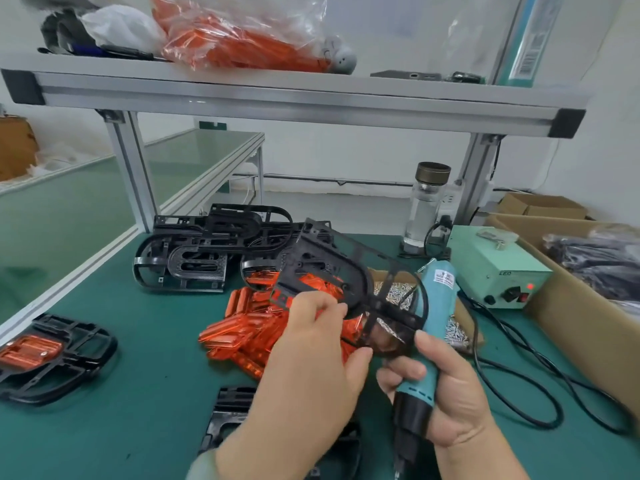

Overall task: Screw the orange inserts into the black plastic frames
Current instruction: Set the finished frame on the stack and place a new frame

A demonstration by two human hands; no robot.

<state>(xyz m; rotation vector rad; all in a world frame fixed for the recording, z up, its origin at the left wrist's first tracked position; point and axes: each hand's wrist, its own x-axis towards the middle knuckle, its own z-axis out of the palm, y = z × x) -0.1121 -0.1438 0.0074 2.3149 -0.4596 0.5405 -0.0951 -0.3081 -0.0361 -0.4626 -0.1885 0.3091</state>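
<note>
Black frame (325,268) matt plastic; orange inserts (242,327) glossy translucent; mat (145,375) smooth green.

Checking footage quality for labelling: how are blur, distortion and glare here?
Head view: the wide angle bends the shelf rail; the black frame in the left hand is slightly motion-blurred; the plastic bag above glares; lighting is even, shadows soft.

A black plastic frame (334,259), tilted aloft over heaped translucent orange inserts (242,327)

- Left hand (311,358): bare, ungloved.
- Left forearm: bare down to the rolled edge of a grey-green sleeve (202,467) at the bottom border.
- Right hand (446,393) and forearm: bare, ungloved.
</note>
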